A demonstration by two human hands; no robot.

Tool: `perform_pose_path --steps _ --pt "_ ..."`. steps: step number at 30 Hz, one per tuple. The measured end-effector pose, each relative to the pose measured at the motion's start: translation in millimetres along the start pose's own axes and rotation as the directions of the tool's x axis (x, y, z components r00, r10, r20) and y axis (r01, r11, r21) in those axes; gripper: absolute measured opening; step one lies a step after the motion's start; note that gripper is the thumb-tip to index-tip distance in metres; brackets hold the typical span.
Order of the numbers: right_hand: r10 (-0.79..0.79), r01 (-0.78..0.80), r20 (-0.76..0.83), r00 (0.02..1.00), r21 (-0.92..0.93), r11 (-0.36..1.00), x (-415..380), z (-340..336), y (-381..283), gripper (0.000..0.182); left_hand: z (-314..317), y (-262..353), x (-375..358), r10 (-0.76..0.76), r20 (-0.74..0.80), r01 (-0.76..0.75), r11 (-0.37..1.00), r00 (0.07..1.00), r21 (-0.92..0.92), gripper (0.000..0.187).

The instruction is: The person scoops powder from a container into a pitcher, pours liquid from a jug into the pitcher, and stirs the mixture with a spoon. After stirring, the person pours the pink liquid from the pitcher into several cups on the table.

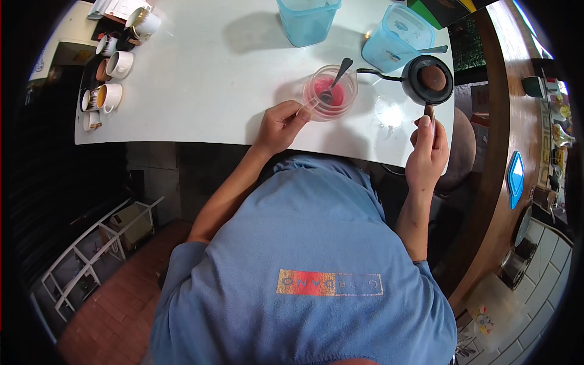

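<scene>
My left hand (pixel 282 126) pinches the handle of a clear glass mug (pixel 349 107) near the front of the white table. Pink contents (pixel 336 96) show inside the mug, and a metal spoon (pixel 342 72) leans in it with its handle up over the far rim. In my right hand (pixel 427 149) is the handle of a black gooseneck kettle (pixel 412 94) with a round brown lid knob. The kettle's thin spout points left, its tip right at the mug's right rim. Both hands are closed.
Two light-blue plastic containers (pixel 308 24) (pixel 389 45) stand behind the mug; a spoon handle (pixel 433 49) juts from the right one. Several cups (pixel 120 64) line the table's left edge (pixel 78 125). A wooden counter (pixel 500 140) runs along the right.
</scene>
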State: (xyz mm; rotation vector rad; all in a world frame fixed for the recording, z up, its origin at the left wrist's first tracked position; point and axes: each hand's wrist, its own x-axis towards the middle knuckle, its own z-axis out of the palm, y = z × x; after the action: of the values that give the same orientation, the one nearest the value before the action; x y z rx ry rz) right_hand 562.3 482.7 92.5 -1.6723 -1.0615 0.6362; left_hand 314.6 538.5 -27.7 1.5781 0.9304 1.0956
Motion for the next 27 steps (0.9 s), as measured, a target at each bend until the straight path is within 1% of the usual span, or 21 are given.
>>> perform_pose_path --steps 2,4,7,10,12,19,21,26,27 --pt "-0.001 0.002 0.004 1.000 -0.010 1.000 -0.4 -0.6 -0.2 0.029 -0.9 -0.2 -0.5 0.003 -0.003 -0.003 1.000 1.000 0.003 0.018" --pt "-0.004 0.004 0.008 1.000 -0.020 1.000 -1.0 -1.8 -0.1 0.029 -2.7 0.2 -0.8 -0.006 0.049 0.004 0.999 0.999 0.054 0.023" --pt "-0.005 0.006 0.017 1.000 -0.030 1.000 -3.4 -2.7 1.7 0.028 -3.1 -0.6 -1.4 -0.006 0.051 0.003 0.998 0.999 0.063 0.023" --pt "-0.014 0.014 0.015 1.000 -0.006 1.000 -6.8 -4.8 4.2 0.027 -1.8 0.1 -1.2 -0.006 0.037 0.004 0.999 0.999 0.046 0.022" --pt "0.017 -0.017 0.049 0.999 -0.011 1.000 -8.8 -7.6 4.8 0.026 -1.3 -0.7 -1.4 -0.001 0.038 -0.001 0.999 0.999 0.044 0.021" --pt "0.028 -0.029 0.074 0.997 0.008 1.000 -12.9 -11.1 6.3 0.027 -2.5 -4.2 -2.1 0.004 0.046 -0.006 0.999 0.999 0.049 0.022" --pt "0.011 -0.010 0.081 0.997 -0.010 1.000 -13.4 -11.7 6.0 0.028 -2.4 -3.3 -2.3 -0.008 0.047 0.006 0.998 0.999 0.057 0.023" --pt "0.022 -0.022 0.114 0.993 -0.001 1.000 -14.3 -11.0 4.3 0.029 -1.5 -3.7 -2.5 -0.025 0.055 0.022 0.998 0.998 0.064 0.024" --pt "0.013 -0.014 0.121 0.993 0.002 1.000 -14.0 -11.0 4.7 0.029 1.7 -3.2 -2.0 -0.020 0.014 0.019 0.999 1.000 0.027 0.022"
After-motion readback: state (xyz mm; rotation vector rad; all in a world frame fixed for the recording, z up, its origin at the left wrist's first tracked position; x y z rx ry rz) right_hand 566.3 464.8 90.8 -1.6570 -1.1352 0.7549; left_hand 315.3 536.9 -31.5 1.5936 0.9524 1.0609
